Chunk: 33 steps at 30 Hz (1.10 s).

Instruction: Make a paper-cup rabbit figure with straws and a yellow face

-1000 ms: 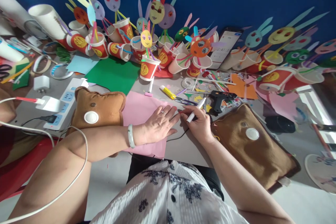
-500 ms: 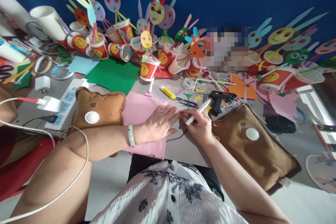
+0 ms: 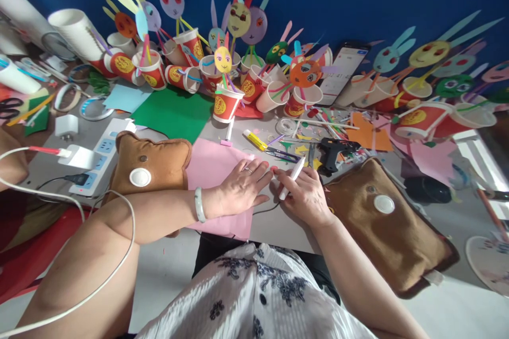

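Note:
My left hand (image 3: pixel 243 189) lies flat with fingers spread on the pink paper (image 3: pixel 207 167), a ring on one finger. To its right, my right hand (image 3: pixel 304 194) holds a white pen (image 3: pixel 292 177) between its fingers, the pen slanting up to the right. The index finger of this hand points toward my left fingertips over the grey table. Above the hands lie dark-handled scissors (image 3: pixel 282 155), a yellow cutter (image 3: pixel 255 140) and a white marker with a pink cap (image 3: pixel 226 142).
Brown plush pouches flank the hands, at left (image 3: pixel 153 164) and right (image 3: pixel 389 228). Behind stand several paper cups with paper faces, and a phone (image 3: pixel 344 71). A black glue gun (image 3: pixel 332 153) lies among scraps. A white cable (image 3: pixel 129 233) crosses my left arm.
My right hand has turned slightly, and the white pen in it now stands steeper and a little further left. My left hand has stayed in place on the pink paper.

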Motion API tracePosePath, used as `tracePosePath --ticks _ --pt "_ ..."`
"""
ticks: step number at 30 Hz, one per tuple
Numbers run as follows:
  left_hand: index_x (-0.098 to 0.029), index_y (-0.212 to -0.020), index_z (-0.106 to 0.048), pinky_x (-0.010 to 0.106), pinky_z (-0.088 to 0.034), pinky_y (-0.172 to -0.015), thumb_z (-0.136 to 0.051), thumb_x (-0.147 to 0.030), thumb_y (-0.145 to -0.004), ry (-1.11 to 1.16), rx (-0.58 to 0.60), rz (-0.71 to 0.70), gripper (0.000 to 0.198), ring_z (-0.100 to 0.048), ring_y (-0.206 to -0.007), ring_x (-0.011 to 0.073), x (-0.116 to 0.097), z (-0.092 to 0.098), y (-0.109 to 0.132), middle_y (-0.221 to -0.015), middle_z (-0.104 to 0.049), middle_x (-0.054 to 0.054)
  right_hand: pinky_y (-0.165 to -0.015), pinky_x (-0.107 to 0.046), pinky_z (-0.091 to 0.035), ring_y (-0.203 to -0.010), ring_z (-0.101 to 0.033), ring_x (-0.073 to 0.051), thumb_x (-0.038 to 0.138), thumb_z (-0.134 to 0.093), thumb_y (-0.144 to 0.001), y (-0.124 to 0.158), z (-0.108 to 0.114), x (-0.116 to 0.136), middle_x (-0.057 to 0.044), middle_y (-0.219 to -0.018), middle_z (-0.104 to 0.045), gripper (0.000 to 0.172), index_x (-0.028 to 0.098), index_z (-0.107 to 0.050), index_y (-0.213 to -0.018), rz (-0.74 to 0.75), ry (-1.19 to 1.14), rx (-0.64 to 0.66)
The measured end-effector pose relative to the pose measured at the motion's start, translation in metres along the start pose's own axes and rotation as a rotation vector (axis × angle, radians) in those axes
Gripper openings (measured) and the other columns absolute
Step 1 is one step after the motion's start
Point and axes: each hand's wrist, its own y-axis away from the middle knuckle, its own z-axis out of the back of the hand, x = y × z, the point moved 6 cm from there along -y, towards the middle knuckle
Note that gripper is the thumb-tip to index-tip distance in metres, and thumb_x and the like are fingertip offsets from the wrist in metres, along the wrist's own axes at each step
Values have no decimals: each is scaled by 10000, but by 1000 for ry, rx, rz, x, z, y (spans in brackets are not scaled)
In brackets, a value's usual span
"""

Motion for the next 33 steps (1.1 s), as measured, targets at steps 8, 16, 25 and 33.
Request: tracePosePath --ticks 8,16,25,33 --pt "-132 -1508 -428 491 -345 -1183 -420 -504 -1029 22 -11 10 606 -442 -1443 327 0 -2 0 -1514 -534 147 -842 -382 -459 -873 -725 -219 196 -652 -921 -1 -1 0 -38 -911 -788 307 207 -603 -1224 -9 9 -17" --pt "-100 -1440 -477 507 -346 -1155 -477 -501 -1012 29 -76 -25 586 -477 -1367 349 1 0 -3 -1441 -556 172 -788 -382 -468 -876 -714 -224 183 -646 -905 -2 0 0 -51 -994 -791 259 219 -611 -1159 -2 -34 -33" --pt "-119 -1394 -509 473 -365 -1066 -536 -511 -985 61 -72 -19 568 -485 -1298 352 3 -5 -8 -1406 -552 167 -783 -402 -544 -810 -732 -222 251 -512 -985 13 6 -17 -56 -959 -786 322 251 -570 -1302 -303 -279 -203" --pt "-120 -1363 -528 468 -348 -1060 -553 -526 -974 52 -88 -19 563 -464 -1297 344 3 -10 -9 -1384 -552 174 -595 -346 -561 -587 -666 -174 453 -449 -1026 33 -2 -33 -49 -892 -758 418 267 -617 -1361 -555 -500 -319"
